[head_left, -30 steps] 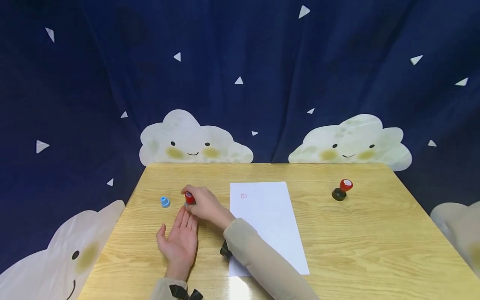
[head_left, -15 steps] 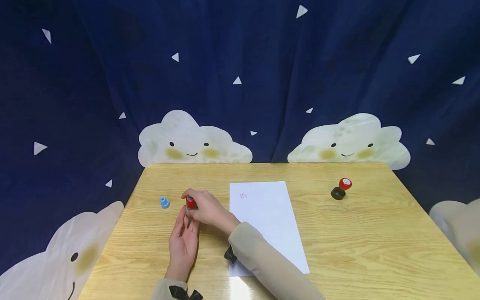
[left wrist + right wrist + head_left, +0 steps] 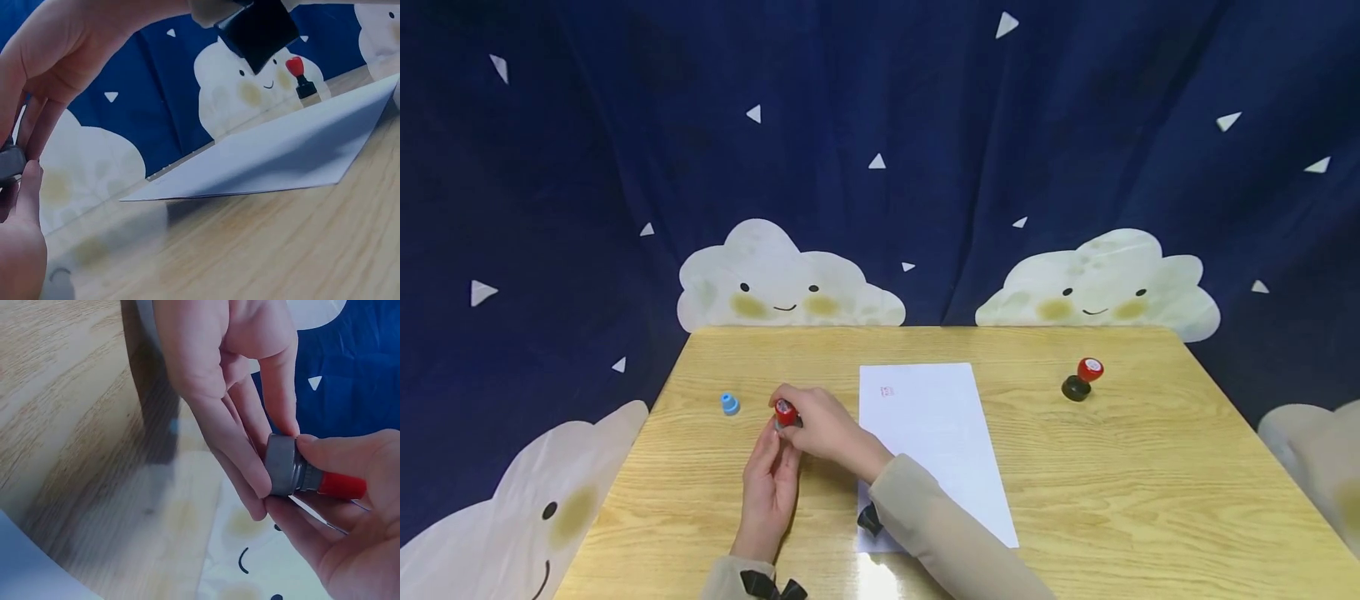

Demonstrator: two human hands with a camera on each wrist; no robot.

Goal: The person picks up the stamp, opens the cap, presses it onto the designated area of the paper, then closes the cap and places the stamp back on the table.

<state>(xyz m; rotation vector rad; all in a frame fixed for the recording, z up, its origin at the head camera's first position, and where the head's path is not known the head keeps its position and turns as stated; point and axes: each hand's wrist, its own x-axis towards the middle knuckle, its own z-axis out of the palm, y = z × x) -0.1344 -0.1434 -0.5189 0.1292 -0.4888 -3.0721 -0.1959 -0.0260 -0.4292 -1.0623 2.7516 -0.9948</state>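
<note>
In the head view, the person's right grip [image 3: 827, 429] is pinching a red-handled stamp [image 3: 786, 412] above the table [image 3: 1150, 467], left of a white sheet [image 3: 940, 467]. The left grip [image 3: 767, 492] is touching its lower end. The sheet is bearing a small red imprint [image 3: 887, 391], too tiny to read. A second stamp [image 3: 1077, 386] is standing on the right, showing a pale top label with illegible marks; a small blue piece [image 3: 730, 405] is standing on the left.

The left wrist view is catching only the held stamp's gray end [image 3: 11, 165] among fingers.

The right wrist view is showing the left grip pinching that end between thumb and fingers, while the right grip is holding the neck and handle. The hands seem to be fitting or loosening it; which, I cannot tell. The next move probably calls for keeping both parts aligned. No brand is showing legibly.
</note>
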